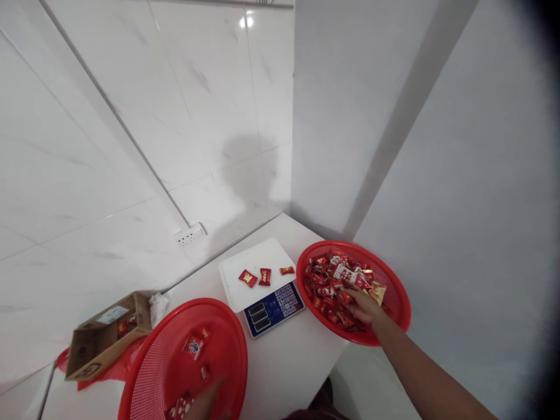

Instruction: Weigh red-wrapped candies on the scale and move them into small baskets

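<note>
The right hand [361,306] rested among the sweets [326,271] in the right basket [399,298], at 3 o'clock from the scale [273,306], fingers bent, grip untellable; the blurred left hand [205,399], likewise untellable, lay in the left basket [149,361] at 8 o'clock.

Two red baskets, left basket [149,373] and right basket [399,291]; one scale [273,306], one cardboard box [102,344], one wall socket [189,234]. Three candy packets [265,276] on the scale, at least four in the left basket, a heap [332,280] beyond counting in the right.

Glossy foil sweets [336,280] in red plastic mesh basket [396,291]; matt cardboard box [102,341]
</note>
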`<state>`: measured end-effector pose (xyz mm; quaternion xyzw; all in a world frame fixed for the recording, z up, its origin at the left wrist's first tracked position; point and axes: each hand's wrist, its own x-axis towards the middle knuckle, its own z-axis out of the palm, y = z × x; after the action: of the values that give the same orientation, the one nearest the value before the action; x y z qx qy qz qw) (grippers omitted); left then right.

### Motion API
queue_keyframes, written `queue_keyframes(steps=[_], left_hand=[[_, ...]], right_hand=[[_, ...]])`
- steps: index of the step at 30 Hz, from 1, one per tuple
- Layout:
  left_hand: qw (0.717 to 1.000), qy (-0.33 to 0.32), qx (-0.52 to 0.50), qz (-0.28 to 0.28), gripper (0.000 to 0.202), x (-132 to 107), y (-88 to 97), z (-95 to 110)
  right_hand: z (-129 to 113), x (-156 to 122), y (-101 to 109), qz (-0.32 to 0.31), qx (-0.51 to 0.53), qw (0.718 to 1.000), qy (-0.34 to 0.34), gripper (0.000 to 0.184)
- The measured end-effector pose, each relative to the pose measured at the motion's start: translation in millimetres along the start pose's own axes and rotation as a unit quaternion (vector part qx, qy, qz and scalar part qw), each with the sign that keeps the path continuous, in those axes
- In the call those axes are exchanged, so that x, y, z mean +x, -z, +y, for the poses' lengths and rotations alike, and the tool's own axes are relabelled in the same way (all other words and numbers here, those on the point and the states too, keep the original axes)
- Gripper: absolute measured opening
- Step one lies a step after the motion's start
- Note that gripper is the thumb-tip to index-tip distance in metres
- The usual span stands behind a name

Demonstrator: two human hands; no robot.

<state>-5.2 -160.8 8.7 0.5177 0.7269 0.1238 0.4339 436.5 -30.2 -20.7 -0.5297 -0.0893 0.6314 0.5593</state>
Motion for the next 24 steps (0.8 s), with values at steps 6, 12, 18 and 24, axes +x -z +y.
queue_keyframes(steps=[6, 12, 18, 24], left_hand=[[0.944, -0.074, -0.312, -0.073, 0.059, 1.4, -25.9, 107.7], [0.833, -0.024, -0.516, -0.198, 0.059, 9.3, -71.1, 159.7], [0.793, 0.016, -0.574, -0.205, 0.044, 12.8, -76.3, 154.2], [0.776, 0.082, -0.597, -0.186, 0.039, 10.4, -68.5, 144.6]], right_hand=[[9.7, -44.8, -47.0, -0.104, 0.023, 0.991, -0.078, 0.019], [51.6, -96.3, -103.8, -0.208, 0.035, 0.964, -0.164, 0.024], [66.2, -121.0, -121.4, -0.223, -0.053, 0.96, -0.161, 0.031], [63.1, -123.2, -121.7, -0.186, -0.089, 0.966, -0.153, 0.017]])
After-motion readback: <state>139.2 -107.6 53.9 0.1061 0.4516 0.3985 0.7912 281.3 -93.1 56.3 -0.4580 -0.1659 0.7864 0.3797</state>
